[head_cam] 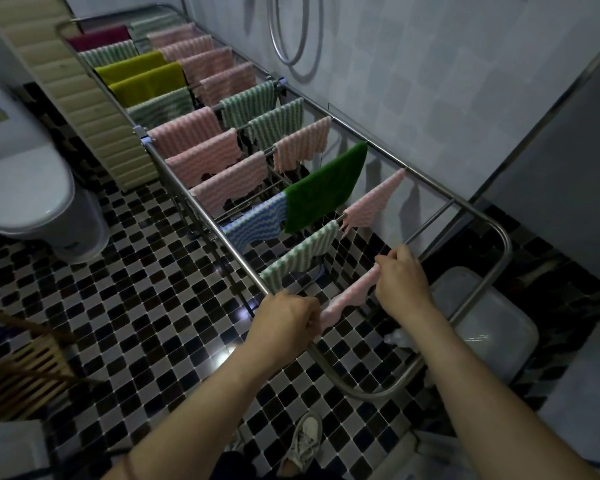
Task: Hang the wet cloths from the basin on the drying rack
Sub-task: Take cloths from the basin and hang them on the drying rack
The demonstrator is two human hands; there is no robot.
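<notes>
Two hands of mine hold one pink wavy-striped cloth [350,296], stretched along the nearest rail of the long steel-tube drying rack [371,395]. My left hand [284,317] is clenched round its near end, and my right hand [400,275] pinches its far end with bent fingers. The pale translucent plastic basin [492,320] sits on the floor beneath the rack's rounded end. I cannot tell what lies in it.

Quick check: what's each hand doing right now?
Left hand: grips the near end of the pink cloth.
Right hand: pinches the same cloth's far end.
</notes>
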